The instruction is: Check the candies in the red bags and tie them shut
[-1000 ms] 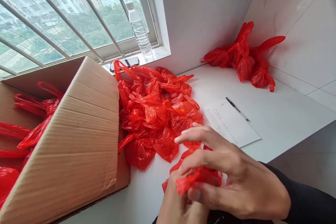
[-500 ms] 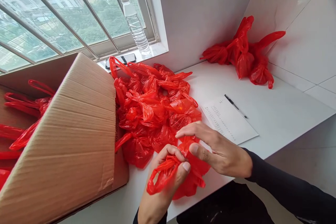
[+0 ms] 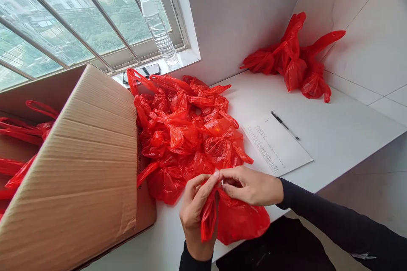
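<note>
While both hands close on the top of a red plastic bag (image 3: 241,222) at the near edge of the desk (image 3: 337,135), the left hand (image 3: 194,211) grips a gathered handle and the right hand (image 3: 252,186) pinches the neck beside it. Just behind lies a heap of tied red bags (image 3: 187,131), against an open cardboard box (image 3: 82,169) on the left. A printed sheet (image 3: 276,146) and pen (image 3: 284,125) lie mid-desk; more red bags (image 3: 292,63) sit in the far right corner.

The red plastic bag (image 3: 240,220) is thin, glossy and crinkled. It hangs at the counter's near edge, its top pinched together.
</note>
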A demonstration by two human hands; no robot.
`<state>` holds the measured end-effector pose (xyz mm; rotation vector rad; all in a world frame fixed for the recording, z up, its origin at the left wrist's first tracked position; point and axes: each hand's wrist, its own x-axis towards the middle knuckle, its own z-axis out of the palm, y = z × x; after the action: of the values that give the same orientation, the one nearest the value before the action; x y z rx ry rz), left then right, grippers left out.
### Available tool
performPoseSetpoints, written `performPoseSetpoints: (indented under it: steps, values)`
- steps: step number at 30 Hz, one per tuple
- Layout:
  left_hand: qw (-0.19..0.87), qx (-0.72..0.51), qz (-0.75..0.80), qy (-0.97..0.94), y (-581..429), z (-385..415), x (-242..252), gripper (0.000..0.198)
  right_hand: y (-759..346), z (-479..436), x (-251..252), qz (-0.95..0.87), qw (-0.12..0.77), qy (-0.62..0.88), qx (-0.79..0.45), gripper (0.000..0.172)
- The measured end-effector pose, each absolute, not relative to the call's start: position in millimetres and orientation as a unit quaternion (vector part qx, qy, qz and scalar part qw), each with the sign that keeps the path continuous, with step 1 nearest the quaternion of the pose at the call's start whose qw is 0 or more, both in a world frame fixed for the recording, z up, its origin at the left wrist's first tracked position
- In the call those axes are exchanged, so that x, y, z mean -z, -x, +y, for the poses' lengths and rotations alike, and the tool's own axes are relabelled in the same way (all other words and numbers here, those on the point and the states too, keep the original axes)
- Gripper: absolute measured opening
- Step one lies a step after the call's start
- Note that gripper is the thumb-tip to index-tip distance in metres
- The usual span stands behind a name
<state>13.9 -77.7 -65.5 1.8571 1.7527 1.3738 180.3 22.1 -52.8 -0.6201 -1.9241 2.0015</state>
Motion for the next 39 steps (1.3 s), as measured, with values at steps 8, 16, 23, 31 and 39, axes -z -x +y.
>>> performPoseSetpoints:
  steps: [8,16,23,31,39]
  values:
    - [0.226,-0.388,0.612,-0.651,-18.2,-95.5,62.8,0.057,-188.5,21.5,43.3,-0.647,0.241,0.285,-0.665,0.015]
    - [0.23,-0.451,0.761,-0.405,-14.4,-150.2,90.2,0.039,-238.9,23.2,71.7,-0.597,0.275,0.405,-0.635,0.023]
    - [0.28,-0.524,0.717,-0.364,-29.0,-145.3,89.0,0.034,-232.2,13.5,70.0,-0.473,0.331,0.349,-0.738,0.018]
    - [0.305,-0.568,0.712,-0.278,-28.2,-132.2,93.9,0.051,-210.7,1.7,77.6,-0.342,0.38,0.299,-0.806,0.031]
    - [0.115,-0.462,0.681,-0.556,-28.2,-129.1,118.5,0.037,-212.9,-6.9,75.7,-0.672,0.228,0.358,-0.607,0.047]
